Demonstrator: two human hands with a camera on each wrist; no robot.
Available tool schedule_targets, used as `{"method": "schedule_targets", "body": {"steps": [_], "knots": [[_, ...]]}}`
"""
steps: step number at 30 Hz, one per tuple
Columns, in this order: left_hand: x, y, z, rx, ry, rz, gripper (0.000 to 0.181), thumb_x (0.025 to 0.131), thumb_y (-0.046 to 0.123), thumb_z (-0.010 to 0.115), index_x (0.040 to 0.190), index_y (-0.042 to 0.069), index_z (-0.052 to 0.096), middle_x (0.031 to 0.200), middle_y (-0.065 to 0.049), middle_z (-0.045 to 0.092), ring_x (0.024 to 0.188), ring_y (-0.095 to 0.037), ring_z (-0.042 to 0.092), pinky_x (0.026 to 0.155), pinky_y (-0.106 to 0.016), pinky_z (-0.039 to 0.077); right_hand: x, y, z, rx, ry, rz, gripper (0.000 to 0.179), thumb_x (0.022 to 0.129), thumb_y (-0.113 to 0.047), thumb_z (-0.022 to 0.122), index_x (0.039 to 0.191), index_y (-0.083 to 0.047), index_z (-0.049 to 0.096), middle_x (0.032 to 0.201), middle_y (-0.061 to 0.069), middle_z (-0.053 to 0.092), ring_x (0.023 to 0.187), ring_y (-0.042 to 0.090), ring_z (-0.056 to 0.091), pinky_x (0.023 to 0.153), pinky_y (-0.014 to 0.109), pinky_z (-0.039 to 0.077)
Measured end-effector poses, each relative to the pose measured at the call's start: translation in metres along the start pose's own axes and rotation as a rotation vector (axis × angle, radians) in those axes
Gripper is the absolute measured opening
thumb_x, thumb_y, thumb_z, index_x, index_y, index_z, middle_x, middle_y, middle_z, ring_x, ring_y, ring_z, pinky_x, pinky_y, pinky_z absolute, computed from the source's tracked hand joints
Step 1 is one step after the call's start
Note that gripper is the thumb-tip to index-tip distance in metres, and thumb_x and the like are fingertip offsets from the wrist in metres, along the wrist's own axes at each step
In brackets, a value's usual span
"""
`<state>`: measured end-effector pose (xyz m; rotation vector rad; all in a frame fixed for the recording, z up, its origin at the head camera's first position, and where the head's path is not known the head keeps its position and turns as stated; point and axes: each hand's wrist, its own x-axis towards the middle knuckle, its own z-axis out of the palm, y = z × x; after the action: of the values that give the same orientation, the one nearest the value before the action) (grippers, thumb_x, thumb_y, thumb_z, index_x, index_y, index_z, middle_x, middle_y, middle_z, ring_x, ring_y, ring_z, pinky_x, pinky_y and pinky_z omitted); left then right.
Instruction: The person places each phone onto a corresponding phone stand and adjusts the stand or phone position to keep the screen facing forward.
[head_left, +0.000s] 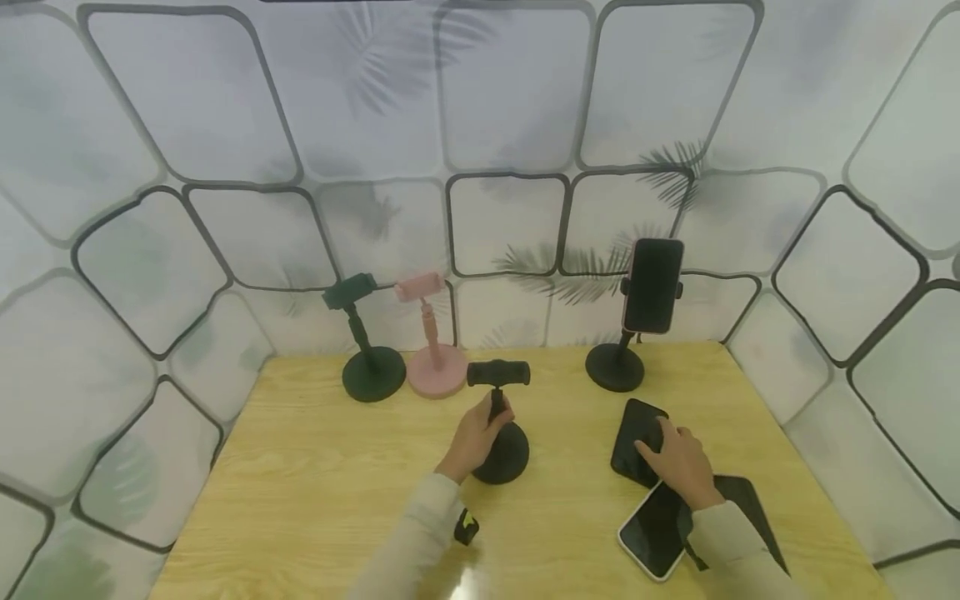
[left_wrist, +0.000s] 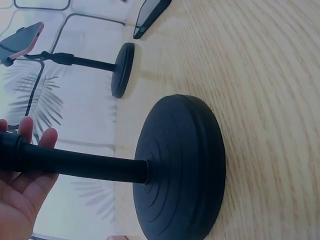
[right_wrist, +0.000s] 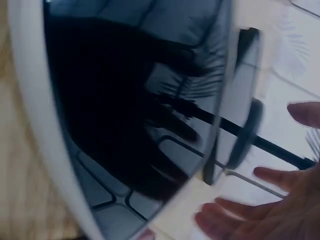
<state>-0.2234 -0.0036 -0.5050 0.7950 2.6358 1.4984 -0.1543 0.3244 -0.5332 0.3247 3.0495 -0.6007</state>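
Note:
My left hand (head_left: pixel 472 435) holds the stem of a black phone stand (head_left: pixel 504 457), with the thumb and fingers around it. The round base (left_wrist: pixel 175 165) sits at the table surface in the left wrist view, and the empty clamp points up. My right hand (head_left: pixel 682 468) is spread over the near edge of a black phone (head_left: pixel 632 440), fingers apart and loosely bent. Under that wrist lie a white-edged phone (head_left: pixel 652 535) and a larger dark device (head_left: pixel 746 504), partly hidden by the sleeve. In the right wrist view, the white-edged phone (right_wrist: pixel 115 95) mirrors the hand.
At the back left stand a dark green phone stand (head_left: pixel 373 375) and a pink one (head_left: pixel 437 372), both with empty clamps. Another black stand (head_left: pixel 615 368) at the back right holds a phone (head_left: pixel 656 287) upright. Patterned fabric (head_left: pixel 510 225) encloses the wooden table (head_left: pixel 315 475).

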Motion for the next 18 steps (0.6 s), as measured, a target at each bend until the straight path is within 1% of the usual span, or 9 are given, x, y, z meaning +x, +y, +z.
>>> {"method": "schedule_targets", "body": {"steps": [3,4,6,8,10,13,16,18], "knots": [[0.001,0.001,-0.001,-0.023,-0.005,-0.001,0.015,0.096,0.021,0.05,0.1,0.007,0.052,0.094,-0.009,0.066,0.093,-0.023,0.066,0.083,-0.034,0.053,0.011,-0.001,0.013,-0.024,-0.021,0.062,0.09,0.086,-0.053,0.056,0.14,0.012,0.025,0.118,0.048,0.041,0.1,0.062,0.046,0.074,0.065,0.045],[0.001,0.001,-0.002,-0.027,-0.005,-0.011,0.014,0.096,0.021,0.05,0.1,0.007,0.052,0.094,-0.009,0.066,0.093,-0.022,0.066,0.083,-0.034,0.053,0.015,-0.003,0.016,-0.025,-0.024,0.083,0.095,0.085,-0.056,0.056,0.14,0.014,0.022,0.117,0.049,0.04,0.099,0.063,0.045,0.073,0.065,0.046],[0.001,0.0,-0.003,-0.028,-0.001,-0.008,0.011,0.096,0.018,0.051,0.099,0.007,0.052,0.094,-0.009,0.066,0.092,-0.023,0.065,0.082,-0.033,0.053,0.024,-0.006,0.022,-0.02,-0.011,0.124,0.102,0.083,-0.058,0.057,0.139,0.018,0.019,0.118,0.05,0.038,0.101,0.064,0.043,0.073,0.065,0.046],[0.001,-0.001,-0.003,-0.026,0.005,-0.002,0.009,0.096,0.017,0.051,0.098,0.007,0.052,0.093,-0.008,0.066,0.091,-0.022,0.065,0.081,-0.032,0.052,0.031,-0.009,0.027,-0.013,0.008,0.17,0.107,0.08,-0.06,0.058,0.134,0.024,0.018,0.116,0.051,0.037,0.102,0.064,0.043,0.073,0.064,0.047],[0.002,-0.002,-0.003,-0.035,0.012,-0.01,0.01,0.095,0.018,0.052,0.098,0.008,0.053,0.092,-0.008,0.065,0.091,-0.021,0.065,0.081,-0.03,0.052,0.035,-0.011,0.029,-0.012,0.019,0.217,0.111,0.079,-0.062,0.058,0.129,0.03,0.02,0.113,0.05,0.037,0.1,0.062,0.043,0.072,0.061,0.048],[0.002,-0.002,0.0,-0.037,0.019,0.007,0.011,0.095,0.019,0.052,0.098,0.008,0.053,0.09,-0.008,0.065,0.089,-0.021,0.064,0.079,-0.029,0.052,0.039,-0.013,0.03,-0.014,0.014,0.275,0.111,0.077,-0.064,0.057,0.118,0.034,0.029,0.105,0.046,0.04,0.096,0.055,0.044,0.07,0.056,0.048],[0.003,0.001,0.004,-0.037,-0.002,0.022,0.016,0.095,0.023,0.052,0.099,0.008,0.053,0.09,-0.007,0.064,0.087,-0.019,0.063,0.078,-0.027,0.051,0.041,-0.017,0.03,-0.012,-0.017,0.316,0.11,0.075,-0.066,0.058,0.114,0.035,0.035,0.102,0.044,0.04,0.095,0.052,0.043,0.072,0.054,0.046],[0.004,0.005,0.008,-0.038,-0.026,0.033,0.017,0.096,0.024,0.051,0.1,0.008,0.053,0.09,-0.007,0.064,0.086,-0.018,0.062,0.078,-0.026,0.051,0.042,-0.021,0.029,-0.001,-0.023,0.343,0.109,0.074,-0.065,0.06,0.114,0.034,0.036,0.105,0.044,0.039,0.096,0.052,0.043,0.075,0.055,0.045]]}}
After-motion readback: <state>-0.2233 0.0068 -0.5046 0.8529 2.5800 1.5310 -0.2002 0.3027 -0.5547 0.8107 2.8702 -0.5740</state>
